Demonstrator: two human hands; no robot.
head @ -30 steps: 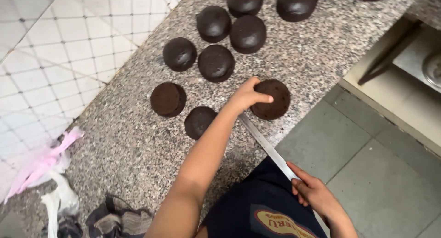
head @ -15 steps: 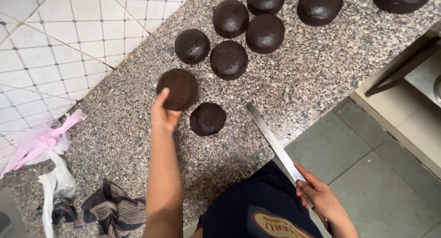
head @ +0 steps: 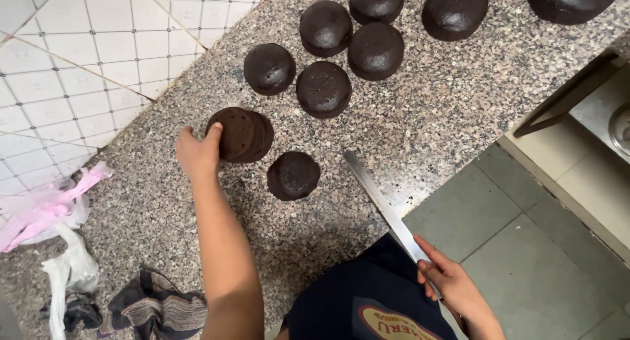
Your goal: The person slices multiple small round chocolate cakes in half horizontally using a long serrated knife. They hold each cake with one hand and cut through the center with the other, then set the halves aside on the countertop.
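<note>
Our left hand [head: 197,155] has its fingers curled over the near edge of a thin dark cake slice [head: 231,132], setting it on a second slice [head: 257,138] just beyond. We judge the slice light, soft and crumbly, so it is best held flat under the edges. Our right hand [head: 453,289] is closed around the handle of a long knife [head: 380,203], whose blade lies right of a small round cake [head: 293,175], itself near the slices on the granite counter [head: 426,117].

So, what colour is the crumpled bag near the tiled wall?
Pink bag, clearest in the head view.
</note>
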